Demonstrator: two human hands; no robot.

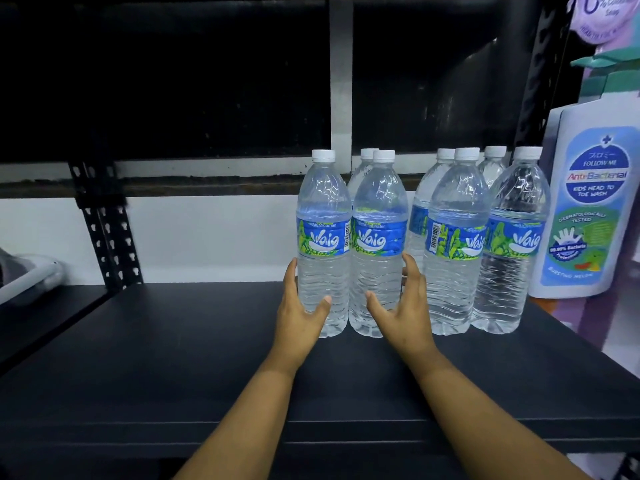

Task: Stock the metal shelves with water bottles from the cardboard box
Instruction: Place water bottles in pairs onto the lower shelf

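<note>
With the left hand (pixel 300 308) curled round one bottle (pixel 323 244) and the right hand (pixel 403 303) round its neighbour (pixel 378 244) on the shelf (pixel 207 358), a careless shove could topple the right-hand row (pixel 485 237).

Both forearms extend forward, bare, converging slightly toward the hands. The left hand (pixel 300 308) is curled — thumb forward, fingers wrapped out of sight. The right hand (pixel 405 303) mirrors it — thumb spread inward, fingers bent upward.
</note>
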